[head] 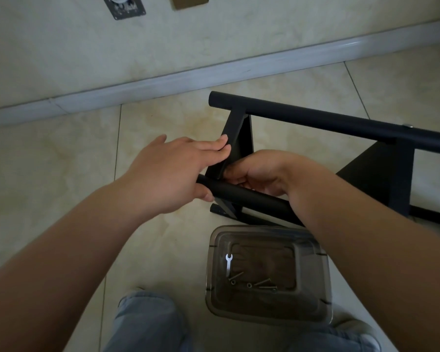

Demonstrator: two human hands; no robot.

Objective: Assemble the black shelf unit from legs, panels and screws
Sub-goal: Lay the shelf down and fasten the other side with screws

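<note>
Glossy beige floor tiles [61,158], pale skirting board [163,80], stained cream wall [61,47]

**Tally of parts on the floor**

Two bare hands are in view, the left hand [168,171] and the right hand [259,174].

Three black round metal legs [315,118] show: one beyond the hands, one directly under them, and one lower down, nearer than the hands.

There are two black flat panels [239,141], one between the hands and one out past the right hand.

Below the right forearm sits one smoky clear plastic tub [214,275]. It holds one small silver wrench [229,262], three slim dark screws [262,282] and about three tiny round pieces, too small to count surely.

Far beyond the left hand are two wall plates [123,7].
</note>
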